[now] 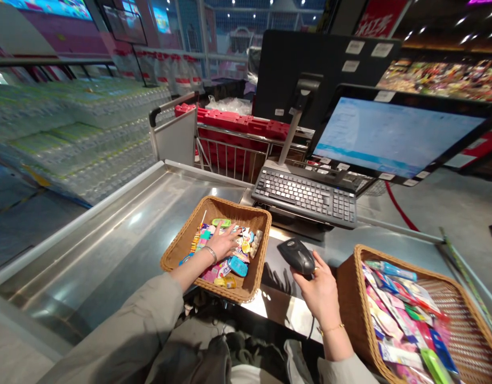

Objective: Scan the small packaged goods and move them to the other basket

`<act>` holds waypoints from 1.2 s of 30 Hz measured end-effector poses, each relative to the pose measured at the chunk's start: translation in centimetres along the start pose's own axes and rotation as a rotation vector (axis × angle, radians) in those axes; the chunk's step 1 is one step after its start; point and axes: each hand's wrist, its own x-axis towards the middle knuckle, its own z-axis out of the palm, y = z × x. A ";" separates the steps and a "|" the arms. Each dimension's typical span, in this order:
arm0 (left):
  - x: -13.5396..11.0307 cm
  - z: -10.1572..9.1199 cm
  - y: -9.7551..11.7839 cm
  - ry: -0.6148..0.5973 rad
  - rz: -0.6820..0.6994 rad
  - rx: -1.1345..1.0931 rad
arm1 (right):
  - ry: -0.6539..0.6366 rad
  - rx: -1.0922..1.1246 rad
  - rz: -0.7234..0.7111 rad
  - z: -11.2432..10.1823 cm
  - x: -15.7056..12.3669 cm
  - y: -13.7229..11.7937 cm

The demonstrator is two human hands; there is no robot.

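Observation:
My left hand (223, 242) reaches into a wicker basket (181, 246) in the middle of the steel counter, fingers spread over several small colourful packets (235, 265). It grips nothing that I can see. My right hand (320, 290) is closed around the handle of a black barcode scanner (297, 256), held above the counter between the two baskets, its head pointing towards the left basket. A cable hangs from the scanner below my wrist.
A second wicker basket (350, 282) with several colourful packets stands at the right. Behind are a black keyboard (306, 194), a lit till screen (394, 136) and a customer display. A shopping trolley with red crates (238, 125) stands beyond the steel counter (121, 240).

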 end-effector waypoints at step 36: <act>0.1 1.9 -3.4 0.263 -0.558 -0.214 | 0.010 -0.032 -0.041 -0.4 0.2 0.5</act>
